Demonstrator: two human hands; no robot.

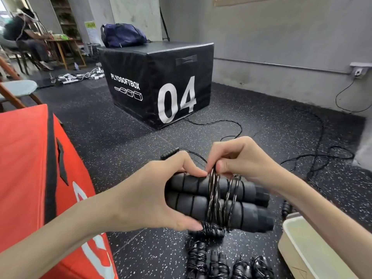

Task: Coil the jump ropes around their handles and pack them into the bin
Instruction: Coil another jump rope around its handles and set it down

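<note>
L hand [153, 196] clamps the two black foam jump-rope handles [203, 195] side by side, fingers curled round, so they stay paired w/ the wrap; R hand [239, 158] pinches thin black cord [214, 190], keeping the coil tight. Cream plastic bin [298, 250] waits just beside, lower right.

Grey walls [281, 37]; black speckled rubber floor [100, 133]; black plyo box [161, 81]; orange box [24, 168].

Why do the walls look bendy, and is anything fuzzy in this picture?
Head view: the wide lens bows the wall pipe and stretches the orange box; the hands and the handles look sharp, the seated person far back looks soft; soft, even light, and a little shine on the rope coils.
</note>
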